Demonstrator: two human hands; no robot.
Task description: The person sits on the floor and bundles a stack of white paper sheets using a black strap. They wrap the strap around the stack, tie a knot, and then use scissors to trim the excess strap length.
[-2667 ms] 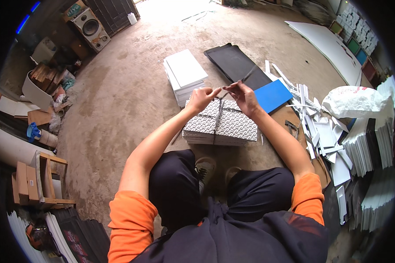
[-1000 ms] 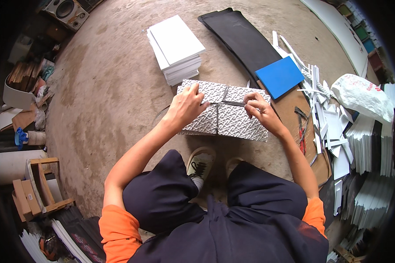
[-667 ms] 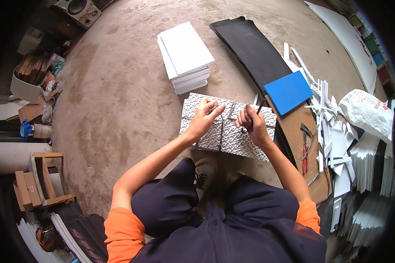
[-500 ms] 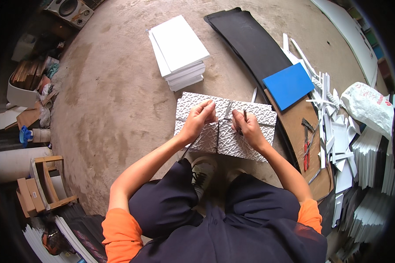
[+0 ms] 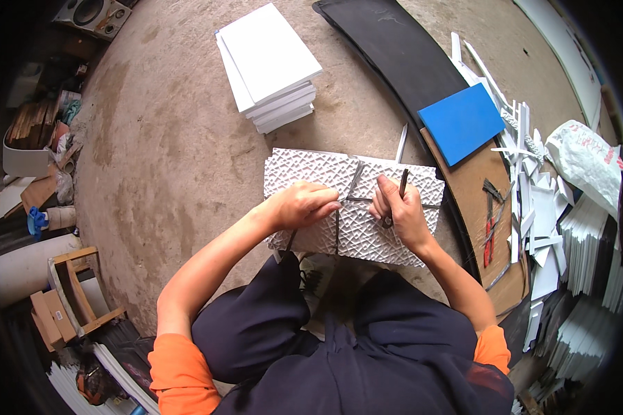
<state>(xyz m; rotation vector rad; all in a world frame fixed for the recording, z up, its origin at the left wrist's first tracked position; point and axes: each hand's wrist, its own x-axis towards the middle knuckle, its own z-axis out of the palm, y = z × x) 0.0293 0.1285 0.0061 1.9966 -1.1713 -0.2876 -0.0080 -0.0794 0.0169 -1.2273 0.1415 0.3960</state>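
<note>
A stack of white panels with a raised criss-cross pattern (image 5: 377,238) lies in front of my knees, with a dark strap (image 5: 354,181) crossing over it. My left hand (image 5: 303,205) is closed, fingertips pinched on the strap near the crossing; a dark length of it shows below the wrist. Over the right half of the panels is my right hand (image 5: 403,211), its fingers wrapped round a slim dark tool (image 5: 403,181) that sticks up past the thumb. The tool's exact kind is hidden by the fingers.
A pile of smooth white boards (image 5: 270,59) stands ahead. To the right are a long black sheet (image 5: 387,55), a blue board (image 5: 462,124), red-handled pliers (image 5: 489,242) on a brown board (image 5: 457,176), and white offcuts (image 5: 540,214). A wooden frame (image 5: 86,290) stands left.
My left hand has lowered and turned, palm more downward, over the panels. My right hand has moved slightly down and right, with more of the dark tool showing. The view has shifted a little.
</note>
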